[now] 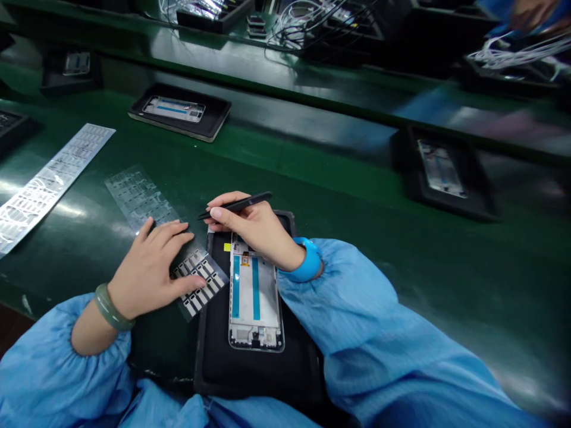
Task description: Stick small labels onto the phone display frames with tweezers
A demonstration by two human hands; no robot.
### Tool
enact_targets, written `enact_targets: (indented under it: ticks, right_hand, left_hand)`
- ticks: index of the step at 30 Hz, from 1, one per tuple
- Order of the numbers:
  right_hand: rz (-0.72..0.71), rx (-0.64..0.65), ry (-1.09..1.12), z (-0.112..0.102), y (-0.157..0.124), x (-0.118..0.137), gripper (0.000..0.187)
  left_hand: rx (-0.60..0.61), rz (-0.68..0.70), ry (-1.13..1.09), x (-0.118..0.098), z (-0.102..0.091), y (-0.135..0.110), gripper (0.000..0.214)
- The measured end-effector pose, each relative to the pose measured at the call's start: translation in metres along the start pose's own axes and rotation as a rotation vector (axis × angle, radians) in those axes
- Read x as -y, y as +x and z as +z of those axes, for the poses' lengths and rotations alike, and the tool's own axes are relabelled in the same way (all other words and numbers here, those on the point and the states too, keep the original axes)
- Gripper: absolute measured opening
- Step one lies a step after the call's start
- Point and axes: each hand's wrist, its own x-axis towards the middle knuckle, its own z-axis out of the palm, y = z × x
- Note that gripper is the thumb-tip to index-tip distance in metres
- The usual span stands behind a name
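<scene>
My left hand point(154, 267) lies flat with fingers spread on a clear sheet of small grey stickers point(200, 282), whose near corner overlaps a black tray point(218, 362). In my right hand point(254, 226) is a pair of black tweezers point(241, 204), tips pointing left toward the fingers of my left hand. Below that hand, a phone frame point(256, 297) with two blue strips rests in the tray. Its upper end is partly hidden by my right hand and wrist. A small yellow tab point(227, 247) sticks out at its upper left edge.
Another clear sheet part point(140, 193) extends beyond my left hand. A long white sticker sheet point(53, 181) lies at the left. Further trays with phone frames stand at the back point(214, 122) and right point(479, 196). Cables point(303, 18) lie on the raised ledge; a co-worker's hand shows top right.
</scene>
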Motion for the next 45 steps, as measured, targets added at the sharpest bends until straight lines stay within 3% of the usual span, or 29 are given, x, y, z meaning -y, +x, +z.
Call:
enact_targets:
  ticks: [4,11,24,38,45]
  right_hand:
    - [0.022,-0.024,-0.016,-0.001,0.002,-0.002,0.025]
    - [-0.030,-0.115,-0.033,0.004,0.004,0.000,0.031]
    - [-0.094,-0.046,-0.584,0.010,0.010,-0.017,0.024]
    - [-0.011,-0.034,-0.458,0.010,0.014,-0.017,0.027]
    - [-0.050,-0.068,-0.554,0.010,0.011,-0.015,0.025]
  left_hand:
    - [0.054,-0.008,0.095,-0.005,0.005,0.002,0.085]
    - [0.060,-0.021,0.102,0.033,0.002,0.018,0.077]
    - [0.048,0.008,0.074,0.033,0.008,0.018,0.053]
    - [0.076,-0.009,0.059,0.034,0.008,0.017,0.049]
    - [0.083,-0.011,0.041,0.034,0.008,0.018,0.047]
